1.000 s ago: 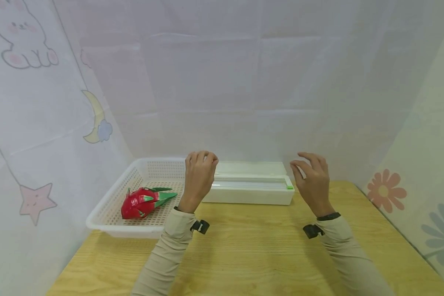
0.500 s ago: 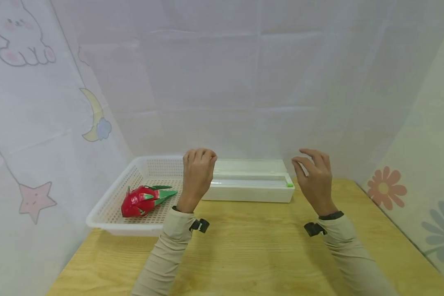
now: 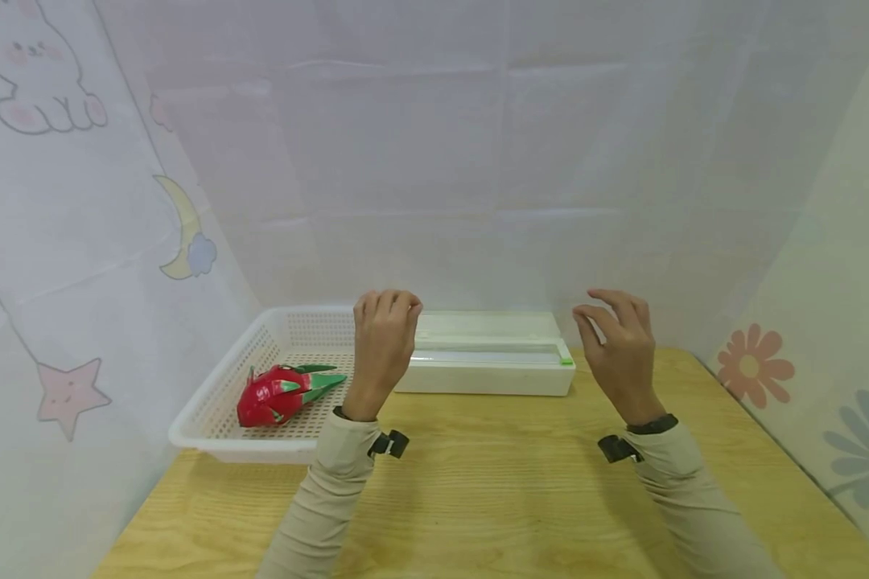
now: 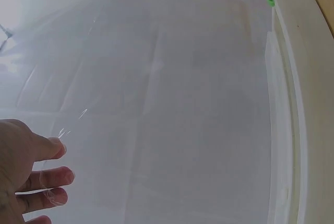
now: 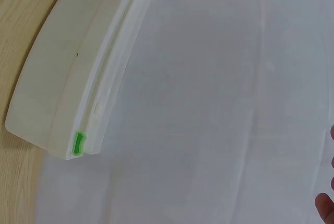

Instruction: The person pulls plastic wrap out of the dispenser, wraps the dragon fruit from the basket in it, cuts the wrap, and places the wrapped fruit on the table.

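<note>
In the head view my left hand is raised in front of the left end of a white cling film dispenser, fingers bent down to the thumb. Thin glints by those fingers in the left wrist view show clear cling film in their grip. My right hand is held up just right of the dispenser, thumb and a finger pinched together, index finger raised. The film is nearly invisible between the hands. The dispenser's lid stands up at the back, and a green slider sits at its right end.
A white plastic basket stands at the left, partly behind my left hand. A glossy red dragon fruit with green tips lies in it. Both stand on a wooden table with a pale cloth backdrop behind.
My hands have drifted slightly apart, the left a little leftward and the right a little rightward. The dispenser, basket and dragon fruit stay in place.
</note>
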A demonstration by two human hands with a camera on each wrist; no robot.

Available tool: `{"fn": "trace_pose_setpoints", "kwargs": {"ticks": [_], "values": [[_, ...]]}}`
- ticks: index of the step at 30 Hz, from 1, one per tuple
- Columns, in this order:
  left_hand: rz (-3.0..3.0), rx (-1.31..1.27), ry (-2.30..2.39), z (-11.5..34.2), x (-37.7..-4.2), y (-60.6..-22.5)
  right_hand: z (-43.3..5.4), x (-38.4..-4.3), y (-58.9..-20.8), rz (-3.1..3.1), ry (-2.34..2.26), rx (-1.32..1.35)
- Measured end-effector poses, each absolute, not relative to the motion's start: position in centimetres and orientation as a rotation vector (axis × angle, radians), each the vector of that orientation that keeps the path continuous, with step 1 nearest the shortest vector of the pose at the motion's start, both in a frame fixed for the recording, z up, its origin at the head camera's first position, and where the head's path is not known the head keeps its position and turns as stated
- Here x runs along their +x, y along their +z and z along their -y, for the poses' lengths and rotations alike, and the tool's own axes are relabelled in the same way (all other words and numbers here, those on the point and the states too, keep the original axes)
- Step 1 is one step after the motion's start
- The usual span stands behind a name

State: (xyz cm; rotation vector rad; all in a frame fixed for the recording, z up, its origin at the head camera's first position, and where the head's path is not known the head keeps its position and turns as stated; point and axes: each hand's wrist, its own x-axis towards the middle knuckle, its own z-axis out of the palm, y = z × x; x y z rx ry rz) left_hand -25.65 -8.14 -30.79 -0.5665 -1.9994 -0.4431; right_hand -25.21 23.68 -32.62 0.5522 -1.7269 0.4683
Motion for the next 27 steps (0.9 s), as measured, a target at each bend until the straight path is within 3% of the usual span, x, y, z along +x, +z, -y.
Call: {"fn": "trace_pose_setpoints", "kwargs": {"ticks": [27], "values": [[1.936,-0.581,-0.445,8.5,-23.3,-30.3,-23.2,-22.6,-31.5,1.654,0.491,0.577]]}}
